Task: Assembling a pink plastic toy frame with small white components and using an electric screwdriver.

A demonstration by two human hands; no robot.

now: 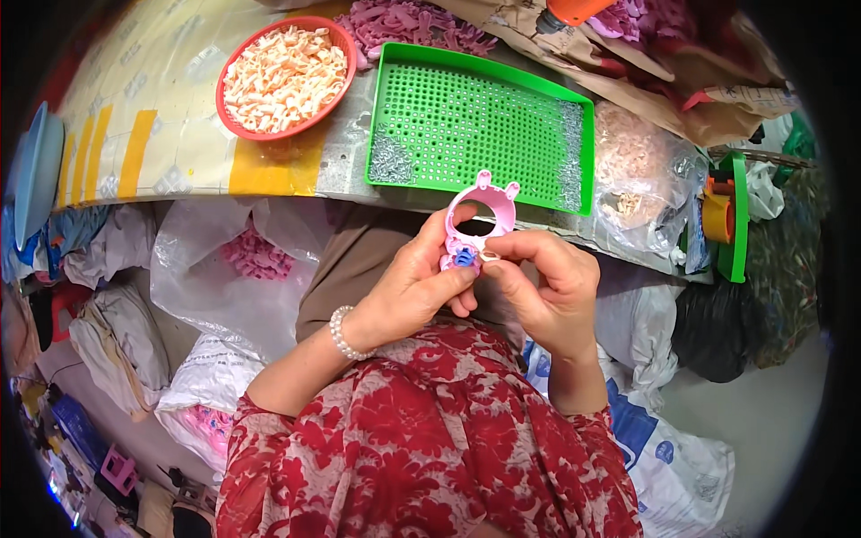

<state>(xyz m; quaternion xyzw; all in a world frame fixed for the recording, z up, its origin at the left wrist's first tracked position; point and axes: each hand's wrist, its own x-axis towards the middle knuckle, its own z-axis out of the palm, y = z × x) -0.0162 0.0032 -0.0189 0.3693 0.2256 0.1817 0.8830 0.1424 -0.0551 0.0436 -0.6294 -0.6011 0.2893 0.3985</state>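
Note:
A pink plastic part with a round opening and two ear-like tabs is held in front of me, near the table edge. My left hand grips it from the left, thumb across its lower end, beside a small blue piece set there. My right hand pinches a small cream-coloured piece against the pink part, just right of the blue piece. The fingertips partly cover the cream piece, so its full shape is hidden.
A green perforated tray with small metal screws lies ahead. Left of it stands a red basket of cream pieces. Pink parts are heaped behind. A clear bag lies right; an orange-tipped tool hangs above.

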